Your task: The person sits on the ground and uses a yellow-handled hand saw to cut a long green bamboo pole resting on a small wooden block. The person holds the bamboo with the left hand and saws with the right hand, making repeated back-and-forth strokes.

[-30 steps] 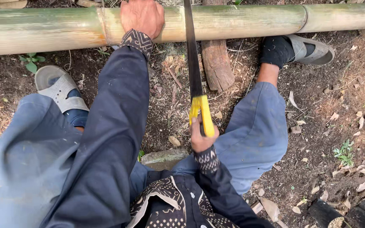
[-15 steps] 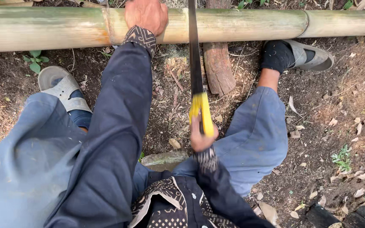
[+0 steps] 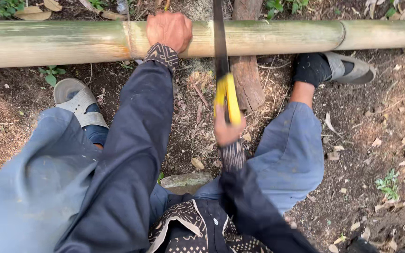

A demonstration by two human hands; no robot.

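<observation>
A long pale green bamboo pole (image 3: 277, 36) lies across the top of the view on bare soil, resting on a short wooden log (image 3: 248, 80). My left hand (image 3: 169, 30) is clamped over the pole just right of a node ring. My right hand (image 3: 228, 129) grips the yellow handle of a hand saw (image 3: 226, 96). The saw's dark blade (image 3: 220, 37) runs straight up and crosses the pole a little right of my left hand. Both arms are in dark blue sleeves with patterned cuffs.
My knees in blue trousers spread to either side. A grey sandal (image 3: 77, 103) is at the left, and a sandalled foot in a black sock (image 3: 338, 69) is braced by the pole at the right. A flat stone (image 3: 183, 180) sits between my legs. Dry leaves and small weeds dot the soil.
The saw and my right hand have shifted slightly along the cut line. My left hand has stayed on the pole.
</observation>
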